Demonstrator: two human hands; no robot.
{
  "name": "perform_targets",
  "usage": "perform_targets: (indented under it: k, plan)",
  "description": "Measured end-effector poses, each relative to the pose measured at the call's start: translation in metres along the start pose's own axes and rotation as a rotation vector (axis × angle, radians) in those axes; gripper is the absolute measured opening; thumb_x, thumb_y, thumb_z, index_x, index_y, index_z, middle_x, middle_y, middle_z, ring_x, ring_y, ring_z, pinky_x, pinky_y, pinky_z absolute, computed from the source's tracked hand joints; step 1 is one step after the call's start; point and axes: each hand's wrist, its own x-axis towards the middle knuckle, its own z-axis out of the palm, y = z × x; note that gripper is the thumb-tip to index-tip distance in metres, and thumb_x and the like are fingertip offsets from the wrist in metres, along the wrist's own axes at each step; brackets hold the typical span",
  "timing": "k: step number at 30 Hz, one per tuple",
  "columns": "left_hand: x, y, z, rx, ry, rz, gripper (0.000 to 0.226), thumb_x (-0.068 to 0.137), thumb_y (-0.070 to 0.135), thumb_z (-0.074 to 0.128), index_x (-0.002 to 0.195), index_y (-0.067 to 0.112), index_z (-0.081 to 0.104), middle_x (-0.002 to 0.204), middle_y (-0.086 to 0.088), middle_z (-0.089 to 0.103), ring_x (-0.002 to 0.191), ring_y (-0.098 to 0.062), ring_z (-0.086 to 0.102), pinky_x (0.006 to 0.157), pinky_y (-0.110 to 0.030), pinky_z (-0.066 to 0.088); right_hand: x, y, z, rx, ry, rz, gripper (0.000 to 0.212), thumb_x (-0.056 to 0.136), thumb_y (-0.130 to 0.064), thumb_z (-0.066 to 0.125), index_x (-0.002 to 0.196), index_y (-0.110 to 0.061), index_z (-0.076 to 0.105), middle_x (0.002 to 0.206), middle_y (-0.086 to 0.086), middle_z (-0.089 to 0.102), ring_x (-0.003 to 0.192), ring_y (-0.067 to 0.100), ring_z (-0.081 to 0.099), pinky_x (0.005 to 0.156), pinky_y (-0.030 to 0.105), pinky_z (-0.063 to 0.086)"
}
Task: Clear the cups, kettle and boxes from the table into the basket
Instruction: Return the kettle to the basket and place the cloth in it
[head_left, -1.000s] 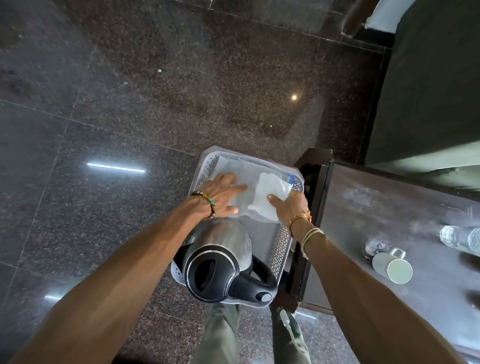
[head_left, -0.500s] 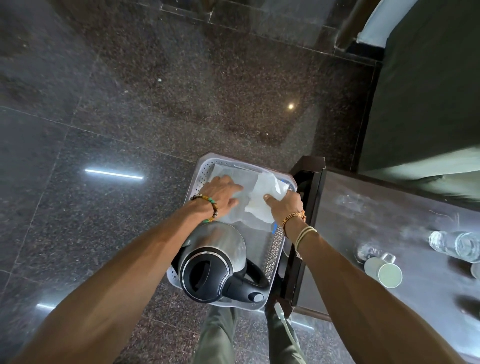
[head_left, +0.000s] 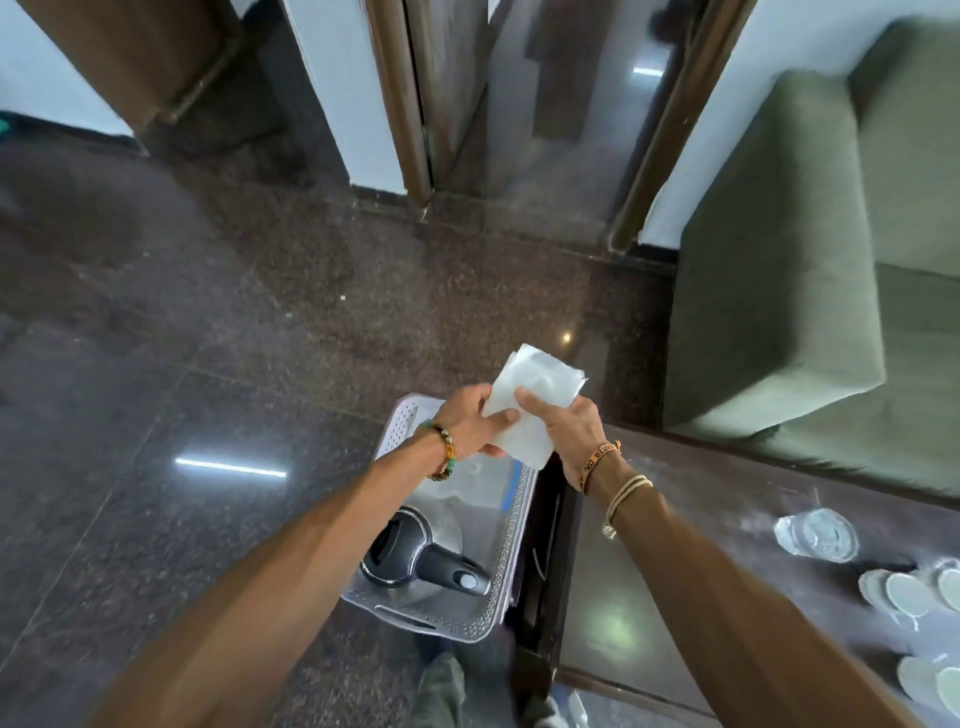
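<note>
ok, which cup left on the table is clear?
The glass at the far end of the group on the table: it is see-through, while the white cups nearer the camera are opaque.

Living room, green sofa (head_left: 779, 291), coffee table (head_left: 701, 519)

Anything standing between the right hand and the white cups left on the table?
Yes. A clear glass tumbler stands on the dark table roughly between the right hand and the white cups. That hand also holds a white folded sheet.
</note>
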Motion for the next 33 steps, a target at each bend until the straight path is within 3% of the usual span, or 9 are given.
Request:
perform_targets:
  k: [7, 10, 13, 20, 23, 26, 29, 31, 33]
  plan:
    - [-0.064, 0.086, 0.013, 0.317, -0.006, 0.178, 0.013, 0.086, 0.021, 0.071, 0.080, 0.025, 0.061, 0.085, 0.005, 0.067, 0.080, -0.014, 0.069, 0.057, -0.028, 0.058, -0.055, -0.071, -0.059, -0.209, 0.035, -0.203, 0.023, 0.073, -0.022, 0.086, 0.090, -0.013, 0.073, 0.087, 0.007, 0.075, 0.076, 0.021, 0.072, 0.058, 0.029, 0.057]
    - [-0.092, 0.116, 0.028, -0.011, 0.103, 0.199, 0.014, 0.083, 0.019, 0.075, 0.093, 0.011, 0.069, 0.093, -0.006, 0.072, 0.091, -0.026, 0.068, 0.073, -0.035, 0.058, -0.079, -0.089, -0.072, -0.082, 0.044, -0.262, 0.018, 0.077, -0.015, 0.082, 0.092, -0.011, 0.073, 0.088, 0.007, 0.073, 0.078, 0.019, 0.070, 0.057, 0.026, 0.055]
    - [-0.114, 0.135, 0.053, -0.545, 0.049, 0.179, 0.046, 0.085, 0.021, 0.071, 0.126, 0.002, 0.060, 0.122, -0.023, 0.064, 0.111, -0.036, 0.061, 0.098, -0.052, 0.047, -0.103, -0.099, -0.074, 0.139, 0.058, -0.262, 0.019, 0.080, -0.009, 0.078, 0.097, -0.006, 0.070, 0.091, 0.010, 0.073, 0.079, 0.020, 0.070, 0.059, 0.027, 0.055]
    - [-0.135, 0.156, 0.097, -0.501, 0.216, 0.340, 0.026, 0.075, 0.015, 0.081, 0.099, 0.010, 0.071, 0.101, -0.012, 0.074, 0.094, -0.031, 0.070, 0.081, -0.047, 0.058, -0.163, -0.114, -0.084, 0.073, 0.070, -0.332, 0.040, 0.074, -0.030, 0.084, 0.101, -0.004, 0.069, 0.100, 0.013, 0.074, 0.097, 0.032, 0.071, 0.090, 0.049, 0.057]
    - [-0.142, 0.155, 0.095, -0.358, 0.099, 0.348, 0.033, 0.063, 0.031, 0.086, 0.090, 0.016, 0.073, 0.089, 0.000, 0.077, 0.089, -0.023, 0.072, 0.081, -0.041, 0.059, -0.184, -0.114, -0.088, -0.147, 0.069, -0.374, 0.051, 0.071, -0.056, 0.080, 0.093, -0.010, 0.072, 0.087, 0.001, 0.074, 0.080, 0.021, 0.070, 0.077, 0.035, 0.058]
    - [-0.150, 0.143, 0.097, -0.338, -0.100, 0.252, 0.055, 0.058, 0.040, 0.086, 0.104, 0.013, 0.072, 0.102, -0.007, 0.075, 0.101, -0.030, 0.069, 0.088, -0.047, 0.056, -0.202, -0.103, -0.086, -0.383, 0.270, -0.340, 0.062, 0.072, -0.081, 0.057, 0.067, -0.021, 0.048, 0.064, -0.009, 0.042, 0.057, 0.009, 0.038, 0.055, 0.020, 0.033]
    - [-0.159, 0.131, 0.106, -0.341, -0.227, 0.179, 0.058, 0.063, 0.036, 0.085, 0.112, 0.009, 0.070, 0.110, -0.012, 0.072, 0.105, -0.032, 0.068, 0.090, -0.049, 0.055, -0.212, -0.082, -0.086, -0.418, 0.371, -0.318, 0.060, 0.079, -0.086, 0.039, 0.058, -0.030, 0.033, 0.059, -0.009, 0.035, 0.057, 0.012, 0.032, 0.056, 0.026, 0.028]
    - [-0.163, 0.124, 0.115, -0.306, -0.286, 0.156, 0.052, 0.067, 0.030, 0.085, 0.113, 0.010, 0.070, 0.109, -0.011, 0.073, 0.102, -0.030, 0.069, 0.086, -0.045, 0.057, -0.220, -0.070, -0.089, -0.422, 0.450, -0.300, 0.065, 0.078, -0.090, 0.028, 0.058, -0.029, 0.043, 0.061, -0.003, 0.045, 0.061, 0.018, 0.040, 0.060, 0.032, 0.034]
    - [-0.166, 0.119, 0.126, -0.271, -0.343, 0.136, 0.047, 0.071, 0.020, 0.085, 0.113, 0.008, 0.069, 0.109, -0.012, 0.073, 0.101, -0.030, 0.070, 0.085, -0.044, 0.058, -0.227, -0.055, -0.098, -0.338, 0.522, -0.245, 0.083, 0.075, -0.092, 0.014, 0.085, -0.028, 0.067, 0.086, 0.002, 0.058, 0.078, 0.021, 0.052, 0.072, 0.034, 0.038]
